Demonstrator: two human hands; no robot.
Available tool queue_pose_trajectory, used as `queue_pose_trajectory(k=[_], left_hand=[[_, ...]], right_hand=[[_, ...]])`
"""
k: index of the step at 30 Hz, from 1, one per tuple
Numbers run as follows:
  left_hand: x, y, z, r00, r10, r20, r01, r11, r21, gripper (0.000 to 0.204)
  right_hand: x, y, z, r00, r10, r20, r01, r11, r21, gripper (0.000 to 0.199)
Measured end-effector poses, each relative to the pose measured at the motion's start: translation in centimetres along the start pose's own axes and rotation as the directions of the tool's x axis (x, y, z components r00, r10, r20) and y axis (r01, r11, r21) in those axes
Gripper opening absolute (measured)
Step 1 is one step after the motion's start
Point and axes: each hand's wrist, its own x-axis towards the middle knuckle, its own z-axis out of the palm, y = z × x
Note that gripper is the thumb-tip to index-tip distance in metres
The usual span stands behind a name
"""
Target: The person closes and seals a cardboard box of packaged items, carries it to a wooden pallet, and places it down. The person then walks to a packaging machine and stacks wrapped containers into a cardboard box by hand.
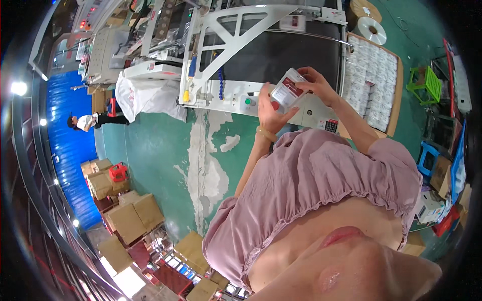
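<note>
Between my two hands is a small flat white pack with a dark red printed panel (pixel 287 92), tilted above the front edge of a machine. My left hand (pixel 271 111) supports it from the left and below, thumb and fingers around its lower end. The fingers of my right hand (pixel 317 85) grip its upper right corner. Behind the hands runs the machine's black conveyor belt (pixel 251 60). A similar pack (pixel 292 23) lies at the belt's far end. The front panel carries a green button (pixel 248 101) and a red button (pixel 275 105), close to my left hand.
To my right a shallow carton (pixel 396 95) holds rows of wrapped white packs. Film rolls (pixel 372 31) lie beyond it, and a green stool (pixel 426 84) stands farther right. A white sack (pixel 148 95) hangs left of the machine. Far left stands another person (pixel 90 122) near stacked cartons (pixel 125 223).
</note>
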Motion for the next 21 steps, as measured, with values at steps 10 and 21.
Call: queue_pose_trajectory(k=[10,21], left_hand=[[-1.9,-3.1,0.2,0.996,0.065,-0.055,-0.062,0.997,0.053,0.069],[-8.0,-2.1,2.4,0.977,-0.211,0.014,0.211,0.977,0.005,0.058]], right_hand=[[6.4,-0.9,-19.4,0.605,-0.248,-0.757,0.113,0.967,-0.227,0.055],[14.6,2.6,-25.7,0.410,-0.162,-0.898,-0.059,0.977,-0.203,0.052]])
